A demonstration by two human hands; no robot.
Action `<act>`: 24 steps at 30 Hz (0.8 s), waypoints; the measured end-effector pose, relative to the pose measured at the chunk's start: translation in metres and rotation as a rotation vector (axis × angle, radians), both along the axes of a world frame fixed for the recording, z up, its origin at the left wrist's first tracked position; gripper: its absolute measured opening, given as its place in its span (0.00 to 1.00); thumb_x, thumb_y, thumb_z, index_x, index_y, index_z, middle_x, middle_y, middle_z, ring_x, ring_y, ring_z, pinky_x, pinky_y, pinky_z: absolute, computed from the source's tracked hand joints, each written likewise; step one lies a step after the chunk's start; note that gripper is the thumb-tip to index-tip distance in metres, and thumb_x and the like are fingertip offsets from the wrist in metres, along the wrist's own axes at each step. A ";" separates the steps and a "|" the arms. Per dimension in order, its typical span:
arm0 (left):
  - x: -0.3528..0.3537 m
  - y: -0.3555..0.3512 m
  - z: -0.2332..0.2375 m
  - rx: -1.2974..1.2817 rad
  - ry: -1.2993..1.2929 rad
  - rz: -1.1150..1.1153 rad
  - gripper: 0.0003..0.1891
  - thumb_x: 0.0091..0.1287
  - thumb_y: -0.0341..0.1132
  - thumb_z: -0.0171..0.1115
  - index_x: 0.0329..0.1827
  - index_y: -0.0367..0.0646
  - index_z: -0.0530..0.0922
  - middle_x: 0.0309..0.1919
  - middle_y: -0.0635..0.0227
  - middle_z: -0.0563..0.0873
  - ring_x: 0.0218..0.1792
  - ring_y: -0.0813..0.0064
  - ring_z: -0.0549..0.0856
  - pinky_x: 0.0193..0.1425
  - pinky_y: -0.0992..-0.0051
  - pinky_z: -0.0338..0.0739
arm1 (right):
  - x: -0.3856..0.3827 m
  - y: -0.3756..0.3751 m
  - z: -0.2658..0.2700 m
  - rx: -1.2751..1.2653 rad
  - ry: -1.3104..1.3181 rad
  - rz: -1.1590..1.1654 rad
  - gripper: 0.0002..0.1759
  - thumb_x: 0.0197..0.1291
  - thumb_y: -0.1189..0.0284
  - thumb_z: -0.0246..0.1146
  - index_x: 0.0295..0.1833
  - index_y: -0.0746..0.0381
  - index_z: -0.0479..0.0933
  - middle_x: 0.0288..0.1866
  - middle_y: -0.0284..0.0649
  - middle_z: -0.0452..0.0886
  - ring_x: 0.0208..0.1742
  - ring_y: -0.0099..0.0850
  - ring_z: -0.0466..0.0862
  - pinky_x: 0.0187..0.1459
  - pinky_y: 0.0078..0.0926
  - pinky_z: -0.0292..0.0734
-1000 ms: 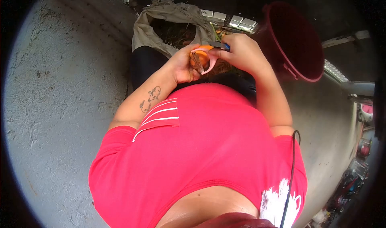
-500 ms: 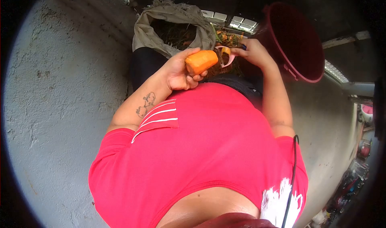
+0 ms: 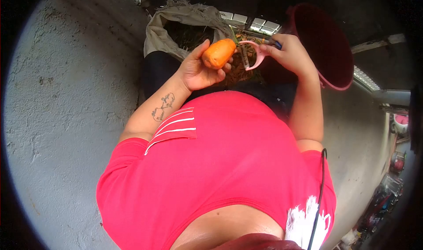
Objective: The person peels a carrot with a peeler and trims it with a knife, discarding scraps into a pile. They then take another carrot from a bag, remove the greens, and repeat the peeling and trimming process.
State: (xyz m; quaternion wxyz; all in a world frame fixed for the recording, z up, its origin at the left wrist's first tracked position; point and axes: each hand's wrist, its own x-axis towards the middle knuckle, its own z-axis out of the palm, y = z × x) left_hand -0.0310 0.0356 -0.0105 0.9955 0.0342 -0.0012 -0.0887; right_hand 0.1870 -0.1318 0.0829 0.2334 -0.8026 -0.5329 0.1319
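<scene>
My left hand (image 3: 198,69) is closed around a thick orange carrot (image 3: 219,54), whose visible surface looks smooth and peeled. A pink Y-shaped peeler (image 3: 254,56) is gripped in my right hand (image 3: 293,54), its blade end facing the carrot with a small gap between them. From the same hand a thin item with a blue end (image 3: 276,44) also sticks out; its kind is hard to make out. Below and beyond both hands lie orange and brown peelings (image 3: 246,51), partly hidden by the peeler.
An open, frayed woven sack (image 3: 156,34) with greenery inside stands beyond my left hand. On the right is a large dark red bucket (image 3: 324,80), tilted towards me. A rough grey wall (image 3: 66,118) runs close along the left. Assorted items (image 3: 383,201) lie far right.
The peeler has moved right, away from the carrot, and the orange peel on it no longer shows. My left hand has tipped the carrot more upright.
</scene>
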 end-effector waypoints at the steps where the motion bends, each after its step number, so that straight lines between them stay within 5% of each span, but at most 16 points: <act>1: 0.003 -0.002 -0.002 -0.072 -0.042 -0.047 0.30 0.72 0.54 0.52 0.65 0.36 0.70 0.54 0.54 0.79 0.51 0.65 0.81 0.45 0.74 0.80 | -0.009 0.003 0.005 0.002 -0.016 0.040 0.29 0.53 0.48 0.68 0.30 0.69 0.79 0.25 0.56 0.78 0.29 0.52 0.80 0.33 0.40 0.74; 5: 0.005 -0.008 0.000 0.091 0.197 0.009 0.25 0.71 0.56 0.50 0.56 0.42 0.76 0.43 0.65 0.83 0.40 0.75 0.83 0.28 0.83 0.72 | -0.040 0.017 0.015 0.042 -0.128 0.150 0.31 0.51 0.45 0.68 0.28 0.67 0.78 0.25 0.53 0.79 0.31 0.52 0.81 0.33 0.42 0.75; 8: 0.006 -0.016 0.006 0.309 0.346 0.131 0.24 0.70 0.54 0.55 0.57 0.44 0.76 0.42 0.65 0.84 0.38 0.75 0.83 0.28 0.81 0.74 | -0.053 0.024 0.016 0.006 -0.213 0.170 0.31 0.51 0.43 0.67 0.28 0.65 0.78 0.25 0.51 0.80 0.33 0.52 0.82 0.34 0.44 0.76; 16: -0.009 -0.014 0.017 0.342 0.326 0.073 0.25 0.70 0.53 0.51 0.56 0.40 0.75 0.38 0.57 0.82 0.27 0.74 0.80 0.17 0.88 0.65 | -0.040 0.022 -0.006 0.111 -0.187 0.261 0.29 0.52 0.45 0.68 0.29 0.64 0.78 0.30 0.50 0.81 0.35 0.50 0.83 0.35 0.44 0.76; 18: -0.014 -0.009 0.019 0.325 0.309 0.041 0.26 0.70 0.53 0.52 0.57 0.39 0.74 0.37 0.55 0.81 0.25 0.74 0.78 0.17 0.88 0.65 | -0.017 0.016 -0.017 0.132 -0.132 0.138 0.28 0.51 0.46 0.69 0.30 0.65 0.78 0.30 0.51 0.81 0.36 0.51 0.83 0.36 0.44 0.76; 22: -0.022 -0.003 0.036 0.281 0.259 0.006 0.31 0.69 0.55 0.54 0.63 0.38 0.69 0.36 0.54 0.79 0.25 0.73 0.77 0.19 0.85 0.68 | 0.040 0.000 -0.059 -0.217 -0.376 -0.157 0.30 0.56 0.43 0.64 0.37 0.64 0.83 0.33 0.54 0.83 0.38 0.51 0.84 0.39 0.45 0.77; 24: -0.021 -0.002 0.041 0.312 0.283 0.032 0.32 0.69 0.56 0.54 0.65 0.38 0.68 0.38 0.52 0.79 0.27 0.71 0.78 0.21 0.84 0.71 | 0.046 -0.007 -0.059 -0.134 -0.289 -0.199 0.31 0.56 0.43 0.64 0.35 0.66 0.82 0.32 0.55 0.83 0.37 0.51 0.84 0.38 0.44 0.77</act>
